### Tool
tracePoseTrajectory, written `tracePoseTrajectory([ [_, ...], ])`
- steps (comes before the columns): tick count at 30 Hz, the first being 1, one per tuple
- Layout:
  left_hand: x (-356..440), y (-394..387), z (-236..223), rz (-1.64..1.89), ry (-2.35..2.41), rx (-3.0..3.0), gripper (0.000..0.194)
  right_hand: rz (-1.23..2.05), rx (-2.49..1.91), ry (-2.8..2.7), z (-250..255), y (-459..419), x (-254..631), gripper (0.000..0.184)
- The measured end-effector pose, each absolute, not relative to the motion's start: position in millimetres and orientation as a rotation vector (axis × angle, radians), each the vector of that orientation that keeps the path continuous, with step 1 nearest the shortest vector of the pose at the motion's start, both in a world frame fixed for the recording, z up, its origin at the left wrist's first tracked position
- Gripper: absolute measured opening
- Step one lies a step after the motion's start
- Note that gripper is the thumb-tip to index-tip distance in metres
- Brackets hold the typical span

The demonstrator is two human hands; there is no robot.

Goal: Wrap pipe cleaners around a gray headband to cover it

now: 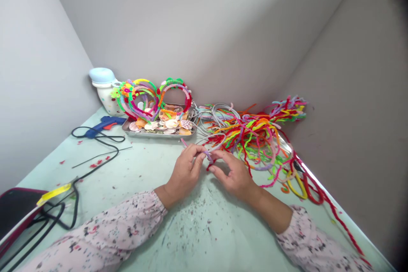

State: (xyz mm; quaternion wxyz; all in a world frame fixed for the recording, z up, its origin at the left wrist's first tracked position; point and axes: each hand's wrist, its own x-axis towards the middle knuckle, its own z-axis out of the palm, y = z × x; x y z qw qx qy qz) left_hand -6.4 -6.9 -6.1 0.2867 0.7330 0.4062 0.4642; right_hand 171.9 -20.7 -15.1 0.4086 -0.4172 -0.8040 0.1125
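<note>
Across the pale green surface (149,165), you work at the near side of a large heap of chenille stems (258,129), with a metal tray (159,135) of seashells farther back. Your hands meet in the middle of the view. Your left hand (185,172) pinches a lilac strand (208,155) between thumb and forefinger; your right hand (234,176) closes in from the other side, thumb and forefinger slightly parted about the strand, and whether they press on it you cannot tell from this view. Good handling here probably calls for a firm left pinch as an anchor, small turns from the right fingertips, and even tension, so that the pile lies close and does not bunch; keeping the grey loop (219,143) just behind your fingers from springing across seems wise. The strand, fuzzy and soft-looking, sits at your fingertips, short in its visible part and largely covered; its join, if any, with the loop is hidden. Smallest of all, a dark red tuft (210,165) shows just below it, beside your right thumb.
</note>
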Motion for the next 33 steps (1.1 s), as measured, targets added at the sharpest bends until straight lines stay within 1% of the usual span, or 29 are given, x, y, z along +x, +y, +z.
tracePoseTrajectory([
  [3,-6.1,-6.2,-6.7,1.233,1.097,1.951,0.015,0.327,-1.067,-1.989,-15.2,-22.5,172.2,0.038],
  [5,-5.8,-6.3,-6.5,1.231,1.103,1.948,0.014,0.341,-1.062,-1.964,-14.9,-23.5,172.4,0.038],
  [9,-5.3,-7.3,-5.1,1.234,1.108,1.946,0.014,0.4,-1.029,-1.931,-14.7,-24.1,173.6,0.034],
  [14,-6.1,-7.9,-4.0,1.219,1.085,1.968,0.015,0.497,-1.012,-1.9,-15.3,-23.6,174.5,0.024],
  [22,-6.6,-6.2,-6.9,1.198,1.027,1.956,0.021,0.401,-1.057,-1.934,-11.5,-23.5,170.5,0.017],
  [28,-7.0,-6.7,-4.3,1.178,1.038,2.017,0.019,0.342,-1.05,-1.956,-12.3,-22.8,169.8,0.008],
  [33,-6.3,-7.3,-2.3,1.181,1.051,2.081,0.019,0.347,-1.064,-1.957,-11.4,-22.7,170.0,0.007],
])
